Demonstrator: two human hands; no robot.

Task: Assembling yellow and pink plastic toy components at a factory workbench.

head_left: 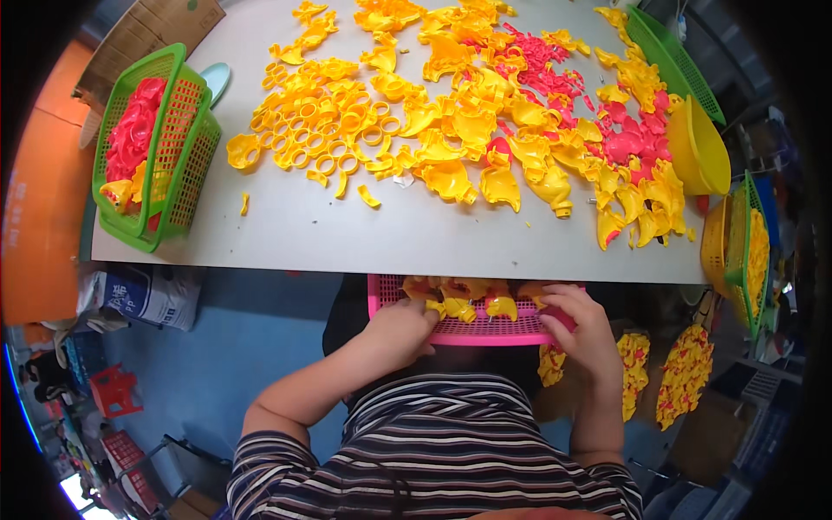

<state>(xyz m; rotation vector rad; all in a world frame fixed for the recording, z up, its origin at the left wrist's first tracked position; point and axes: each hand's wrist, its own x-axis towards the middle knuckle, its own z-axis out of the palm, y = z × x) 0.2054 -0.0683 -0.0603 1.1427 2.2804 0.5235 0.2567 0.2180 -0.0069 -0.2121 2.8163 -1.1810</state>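
A pink mesh basket [481,332] sits at my lap, partly beneath the table's front edge. Yellow molded plastic pieces [501,305] lie inside it. My left hand [400,331] is closed on the basket's near left side, with its fingers over the rim beside the pieces and its thumb below. Over the basket's right end, my right hand [582,322] is open, its thumb and forefinger apart; its fingertips are close to the yellow pieces, and some fingers are hidden. The tabletop hides the basket's far side.
Yellow rings [325,143], yellow shells [451,178] and red pieces [628,139] cover much of the grey table [303,234]. Green baskets [178,160] stand at its left. On the right are a yellow bowl [700,147] and a green basket [680,61]. Filled containers [685,377] stand below right.
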